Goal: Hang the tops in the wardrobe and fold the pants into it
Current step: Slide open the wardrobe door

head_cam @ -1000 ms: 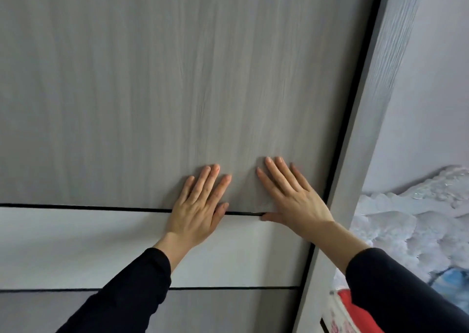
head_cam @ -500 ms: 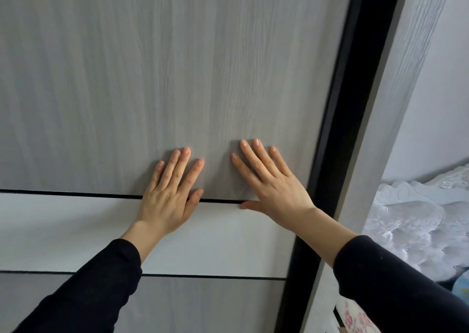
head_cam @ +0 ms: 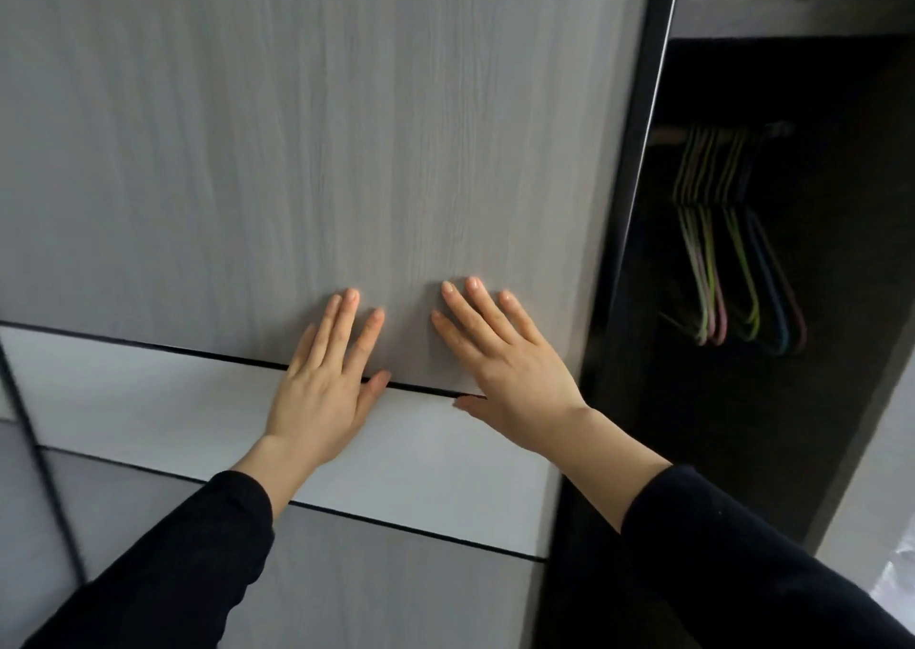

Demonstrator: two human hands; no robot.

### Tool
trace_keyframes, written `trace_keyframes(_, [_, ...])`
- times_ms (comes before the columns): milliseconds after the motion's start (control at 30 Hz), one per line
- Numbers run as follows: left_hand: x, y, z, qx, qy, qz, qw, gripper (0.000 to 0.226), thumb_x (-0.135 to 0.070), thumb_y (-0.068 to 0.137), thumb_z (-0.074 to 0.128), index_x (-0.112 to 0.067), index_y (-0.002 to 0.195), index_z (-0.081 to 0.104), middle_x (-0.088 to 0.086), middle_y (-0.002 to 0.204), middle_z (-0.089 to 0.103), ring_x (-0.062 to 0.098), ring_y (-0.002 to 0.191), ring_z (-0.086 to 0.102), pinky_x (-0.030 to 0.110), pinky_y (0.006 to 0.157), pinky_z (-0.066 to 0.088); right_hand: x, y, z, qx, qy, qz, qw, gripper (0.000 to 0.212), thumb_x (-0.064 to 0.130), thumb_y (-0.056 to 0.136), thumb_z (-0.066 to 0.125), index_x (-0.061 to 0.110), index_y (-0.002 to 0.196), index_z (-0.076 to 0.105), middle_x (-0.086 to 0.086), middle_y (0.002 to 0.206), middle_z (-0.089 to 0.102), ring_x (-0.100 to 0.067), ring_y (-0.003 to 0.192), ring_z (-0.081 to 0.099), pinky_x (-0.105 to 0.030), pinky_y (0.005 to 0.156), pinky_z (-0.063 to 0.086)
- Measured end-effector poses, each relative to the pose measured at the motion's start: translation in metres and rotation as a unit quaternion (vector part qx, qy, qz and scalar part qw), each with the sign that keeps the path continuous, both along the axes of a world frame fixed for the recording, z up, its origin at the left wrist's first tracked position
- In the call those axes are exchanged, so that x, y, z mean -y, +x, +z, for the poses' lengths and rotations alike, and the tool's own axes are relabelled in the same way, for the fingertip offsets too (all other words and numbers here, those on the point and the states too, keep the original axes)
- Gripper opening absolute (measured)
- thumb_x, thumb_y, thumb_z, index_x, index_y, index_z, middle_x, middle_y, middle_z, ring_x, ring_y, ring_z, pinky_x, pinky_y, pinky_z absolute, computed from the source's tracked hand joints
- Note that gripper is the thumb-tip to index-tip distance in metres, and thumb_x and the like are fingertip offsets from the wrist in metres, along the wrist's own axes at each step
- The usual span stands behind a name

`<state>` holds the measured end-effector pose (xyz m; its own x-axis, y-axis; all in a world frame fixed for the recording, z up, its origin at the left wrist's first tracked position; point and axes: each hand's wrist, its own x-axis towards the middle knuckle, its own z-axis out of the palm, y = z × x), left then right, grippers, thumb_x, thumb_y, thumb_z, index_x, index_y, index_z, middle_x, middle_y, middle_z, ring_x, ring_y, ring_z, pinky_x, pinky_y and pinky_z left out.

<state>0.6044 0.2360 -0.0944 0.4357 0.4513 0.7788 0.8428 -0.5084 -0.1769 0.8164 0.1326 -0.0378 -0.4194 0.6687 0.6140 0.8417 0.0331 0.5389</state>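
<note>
A grey wood-grain sliding wardrobe door with a white band fills most of the view. My left hand and my right hand press flat on it side by side, fingers straight, across the seam above the white band. To the right of the door's dark edge the wardrobe interior stands open and dark. Several empty coloured hangers hang from a rail inside. No tops or pants are in view.
A shelf with dark and white fabric on it runs above the hanger rail. The wardrobe's grey side panel stands at the far right. A second door panel edge shows at the left.
The door has slid to the left under both hands. The gap at its right edge has widened from a thin dark line to a broad opening that shows the hangers and shelf.
</note>
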Motion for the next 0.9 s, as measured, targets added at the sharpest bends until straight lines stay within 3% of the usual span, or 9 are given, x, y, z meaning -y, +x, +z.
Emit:
trace_keyframes(267, [-0.01, -0.069, 0.008, 0.044, -0.146, 0.077, 0.985, 0.075, -0.055, 0.095, 0.021, -0.006, 0.152, 0.013, 0.02, 0.158, 0.008, 0.034, 0.143, 0.023, 0.044, 0.108, 0.036, -0.035, -0.059, 0.032, 0.03, -0.011, -0.049, 0.998, 0.101, 0.061, 0.074, 0.07, 0.014, 0.152, 0.025, -0.009, 0.161, 0.013, -0.031, 0.148, 0.011, -0.049, 0.119, 0.004])
trace_keyframes(400, [-0.019, -0.095, 0.012, 0.111, -0.213, 0.081, 0.967, 0.076, -0.054, 0.097, 0.026, -0.015, 0.152, -0.009, 0.008, 0.158, -0.02, 0.023, 0.148, -0.004, 0.036, 0.117, 0.015, -0.058, -0.101, 0.033, 0.052, -0.027, -0.041, 0.997, 0.101, 0.052, 0.084, 0.064, 0.012, 0.154, 0.002, -0.01, 0.161, -0.01, -0.032, 0.148, -0.011, -0.047, 0.114, -0.012])
trace_keyframes(533, [-0.039, -0.127, 0.014, 0.13, -0.247, 0.081, 0.957, 0.081, -0.056, 0.096, 0.028, -0.014, 0.151, -0.015, 0.008, 0.157, -0.025, 0.021, 0.148, -0.005, 0.036, 0.116, 0.021, -0.08, -0.141, 0.037, 0.066, -0.037, -0.041, 0.996, 0.098, 0.039, 0.089, 0.062, 0.013, 0.153, -0.008, -0.01, 0.159, -0.021, -0.032, 0.145, -0.021, -0.046, 0.112, -0.018])
trace_keyframes(767, [-0.094, -0.192, -0.003, 0.14, -0.22, 0.051, 0.964, 0.098, -0.065, 0.09, 0.028, 0.005, 0.147, -0.011, 0.029, 0.153, -0.019, 0.04, 0.145, -0.009, 0.043, 0.118, 0.012, -0.123, -0.214, 0.036, 0.046, -0.048, -0.04, 0.997, 0.1, 0.041, 0.085, 0.066, 0.015, 0.154, -0.001, -0.007, 0.16, -0.017, -0.031, 0.146, -0.018, -0.043, 0.112, -0.018])
trace_keyframes(833, [-0.109, -0.209, -0.005, 0.139, -0.224, 0.054, 0.963, 0.103, -0.072, 0.088, 0.015, 0.013, 0.145, -0.003, 0.037, 0.151, -0.008, 0.047, 0.143, -0.003, 0.045, 0.115, 0.01, -0.135, -0.233, 0.038, 0.053, -0.049, -0.037, 0.997, 0.099, 0.043, 0.081, 0.07, 0.017, 0.155, 0.009, -0.007, 0.162, -0.01, -0.031, 0.148, -0.012, -0.042, 0.114, -0.014])
trace_keyframes(900, [-0.124, -0.227, -0.006, 0.141, -0.229, 0.05, 0.962, 0.108, -0.076, 0.085, 0.004, 0.014, 0.144, 0.0, 0.039, 0.151, -0.005, 0.047, 0.143, -0.002, 0.045, 0.114, 0.008, -0.144, -0.251, 0.042, 0.063, -0.024, -0.036, 0.997, 0.093, 0.042, 0.073, 0.078, 0.018, 0.15, 0.032, -0.008, 0.161, 0.012, -0.031, 0.148, 0.008, -0.044, 0.117, -0.003])
